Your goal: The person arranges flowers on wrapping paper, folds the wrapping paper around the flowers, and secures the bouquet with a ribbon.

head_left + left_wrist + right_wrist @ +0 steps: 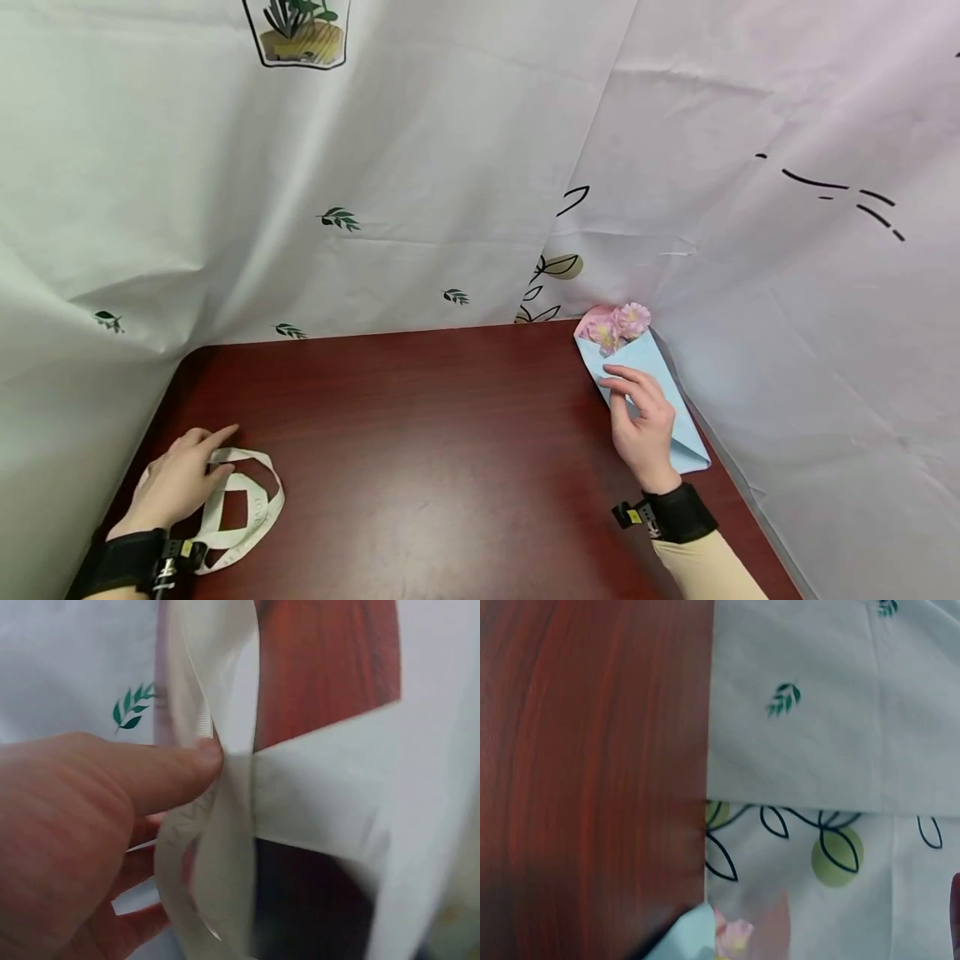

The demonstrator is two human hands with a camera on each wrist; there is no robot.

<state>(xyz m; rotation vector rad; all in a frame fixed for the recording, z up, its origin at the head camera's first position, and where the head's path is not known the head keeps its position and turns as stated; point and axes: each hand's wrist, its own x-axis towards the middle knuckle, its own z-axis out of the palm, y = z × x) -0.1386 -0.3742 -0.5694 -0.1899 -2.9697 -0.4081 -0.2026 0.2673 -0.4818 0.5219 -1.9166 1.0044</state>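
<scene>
My left hand (176, 479) is at the table's left, touching a loop of white fabric strap (258, 504). Its index finger reaches out straight, apart from the thumb. In the left wrist view the thumb (169, 769) meets the edge of the strap (232, 787), and the other fingers pass behind it. Over at the right, my right hand (645, 421) is over a light-blue envelope (652, 358), fingers gently bent and apart. Pink flowers (618, 325) stick out of the envelope's far end. The right wrist view catches only the envelope's corner (694, 934) and some petals.
A dark red-brown wooden table (420, 417) lies between the hands. White cloth printed with leaves (420, 167) hangs behind it, and more cloth (817, 333) borders its right side close to the envelope.
</scene>
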